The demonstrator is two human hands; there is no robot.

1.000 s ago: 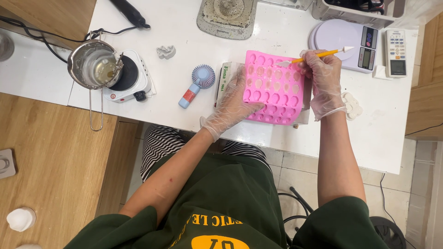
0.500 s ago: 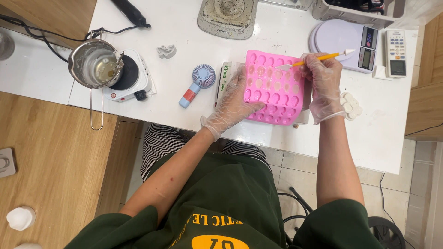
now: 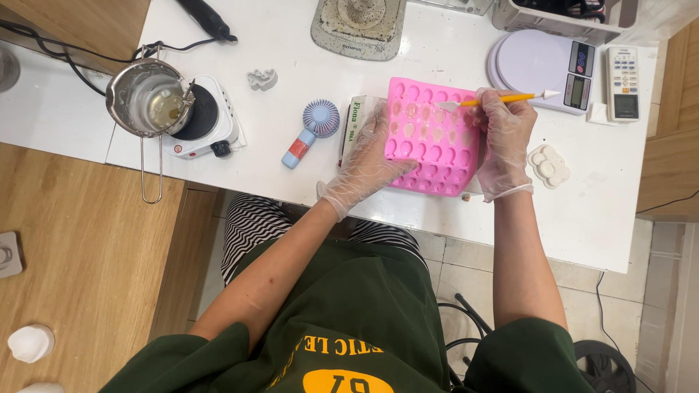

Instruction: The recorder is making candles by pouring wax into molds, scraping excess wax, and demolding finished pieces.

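Gloved left hand point(image 3: 371, 164) spread flat on pink silicone mould point(image 3: 435, 137), gloved right hand point(image 3: 502, 135) pinching yellow-handled tool point(image 3: 502, 98) over mould's upper cavities, mould flat on white table point(image 3: 619, 211), small blue fan point(image 3: 312, 131) left, round scale point(image 3: 539, 69) behind, pot point(image 3: 149, 102) on hotplate far left

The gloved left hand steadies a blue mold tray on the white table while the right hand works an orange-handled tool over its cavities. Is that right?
Not quite: the head view shows the mold tray is pink, not blue. The rest holds: the gloved left hand steadies it on the white table while the right hand works the orange-handled tool over its cavities.
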